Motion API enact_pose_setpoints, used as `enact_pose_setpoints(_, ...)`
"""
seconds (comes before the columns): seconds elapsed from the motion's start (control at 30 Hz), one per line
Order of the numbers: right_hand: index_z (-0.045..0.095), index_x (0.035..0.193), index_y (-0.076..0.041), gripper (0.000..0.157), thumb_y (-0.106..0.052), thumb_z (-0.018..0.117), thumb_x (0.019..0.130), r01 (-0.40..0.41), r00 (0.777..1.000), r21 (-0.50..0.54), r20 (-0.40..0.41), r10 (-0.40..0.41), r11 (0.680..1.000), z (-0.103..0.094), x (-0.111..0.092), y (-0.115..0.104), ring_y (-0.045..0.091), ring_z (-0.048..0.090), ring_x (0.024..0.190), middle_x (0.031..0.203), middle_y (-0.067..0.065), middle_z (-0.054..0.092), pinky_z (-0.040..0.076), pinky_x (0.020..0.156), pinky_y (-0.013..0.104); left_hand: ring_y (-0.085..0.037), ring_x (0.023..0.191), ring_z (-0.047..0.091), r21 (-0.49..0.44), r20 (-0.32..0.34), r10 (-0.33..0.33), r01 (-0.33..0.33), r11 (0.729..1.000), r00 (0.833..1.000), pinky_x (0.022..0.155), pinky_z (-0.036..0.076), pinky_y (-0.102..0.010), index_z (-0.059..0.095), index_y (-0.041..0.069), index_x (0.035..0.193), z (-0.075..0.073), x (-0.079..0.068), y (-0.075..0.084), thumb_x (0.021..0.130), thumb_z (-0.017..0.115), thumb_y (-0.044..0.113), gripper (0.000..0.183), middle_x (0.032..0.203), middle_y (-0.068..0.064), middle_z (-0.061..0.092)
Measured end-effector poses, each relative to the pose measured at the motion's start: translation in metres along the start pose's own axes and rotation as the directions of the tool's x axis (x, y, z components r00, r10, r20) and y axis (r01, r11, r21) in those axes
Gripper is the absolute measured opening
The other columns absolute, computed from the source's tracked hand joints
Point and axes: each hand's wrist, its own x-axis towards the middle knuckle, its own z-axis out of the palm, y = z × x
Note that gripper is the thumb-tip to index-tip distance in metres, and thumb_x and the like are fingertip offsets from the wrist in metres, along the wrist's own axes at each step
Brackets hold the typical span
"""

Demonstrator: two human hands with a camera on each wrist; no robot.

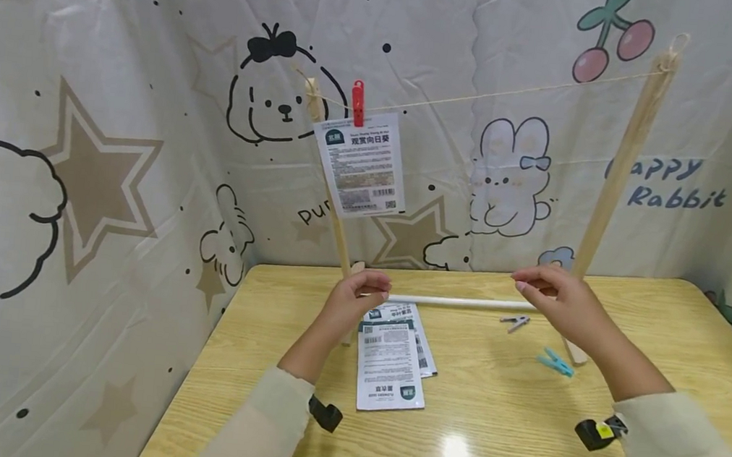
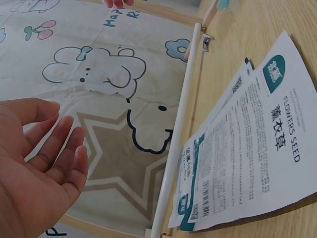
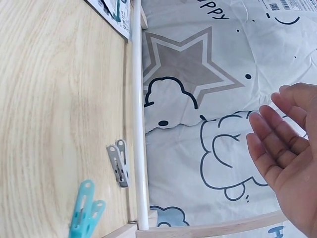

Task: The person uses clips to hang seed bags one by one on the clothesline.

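Note:
My left hand [image 1: 357, 299] hovers above the table near the left post, fingers loosely bent and holding nothing. Below it lie two overlapping seed packets [image 1: 391, 368], printed side up; the top one reads "FLOWERS SEED" in the left wrist view. My right hand [image 1: 559, 295] is raised in front of the right post, also holding nothing, its fingers relaxed. Under it on the table are a grey clothespin [image 1: 515, 321] and a blue clothespin [image 1: 555, 362]. Another seed packet [image 1: 363, 164] hangs from a string [image 1: 515, 93], clipped by a red clothespin [image 1: 358, 103].
The string runs between a left wooden post [image 1: 334, 215] and a taller-looking right wooden post [image 1: 626, 164]. A white rod [image 1: 457, 302] spans low between the posts. Behind the wooden table [image 1: 474, 412] hangs a cartoon-printed cloth [image 1: 450, 18].

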Motion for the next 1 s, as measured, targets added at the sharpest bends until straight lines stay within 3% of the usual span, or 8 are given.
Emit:
enact_pose_setpoints(0.37, 0.068, 0.123, -0.008, 0.027, -0.025, 0.059, 0.103, -0.004, 1.000, 0.047, 0.026, 0.003, 0.999, 0.010, -0.008, 0.009, 0.004, 0.059, 0.087, 0.108, 0.009, 0.066, 0.052, 0.072, 0.019, -0.021, 0.110, 0.064, 0.066, 0.019, -0.057, 0.055, 0.996, 0.998, 0.095, 0.056, -0.032, 0.070, 0.009, 0.121, 0.005, 0.000, -0.012, 0.095, 0.065, 0.003, 0.027, 0.123, -0.009, 0.069)
enact_pose_setpoints(0.7, 0.067, 0.125, -0.008, 0.031, -0.028, 0.058, 0.104, -0.074, 0.995, 0.062, 0.078, 0.069, 0.995, 0.017, -0.018, 0.025, 0.004, 0.060, 0.088, 0.114, 0.011, 0.064, 0.053, 0.072, 0.021, -0.039, 0.119, 0.060, 0.174, 0.087, 0.013, -0.028, 0.984, 0.996, 0.099, 0.052, -0.039, 0.070, 0.003, 0.121, 0.008, -0.003, -0.022, 0.092, 0.062, -0.004, 0.030, 0.125, -0.013, 0.067)
enact_pose_setpoints(0.87, 0.067, 0.125, -0.007, 0.030, -0.027, 0.059, 0.104, -0.079, 0.993, 0.082, 0.089, 0.072, 0.994, 0.020, -0.021, 0.032, -0.001, 0.061, 0.090, 0.119, 0.016, 0.067, 0.054, 0.074, 0.021, -0.039, 0.122, 0.059, 0.217, 0.116, 0.011, -0.037, 0.975, 0.993, 0.107, 0.047, -0.052, 0.070, 0.003, 0.122, 0.012, -0.005, -0.026, 0.089, 0.060, -0.006, 0.035, 0.125, -0.013, 0.067)
enact_pose_setpoints(1.0, 0.066, 0.125, -0.005, 0.030, -0.025, 0.059, 0.103, -0.078, 0.994, 0.100, 0.088, 0.069, 0.992, 0.023, -0.024, 0.036, -0.003, 0.060, 0.093, 0.121, 0.017, 0.067, 0.054, 0.077, 0.019, -0.035, 0.123, 0.059, 0.267, 0.143, -0.008, -0.030, 0.963, 0.990, 0.109, 0.045, -0.052, 0.071, 0.007, 0.123, 0.015, -0.005, -0.030, 0.089, 0.060, -0.006, 0.037, 0.127, -0.010, 0.067)
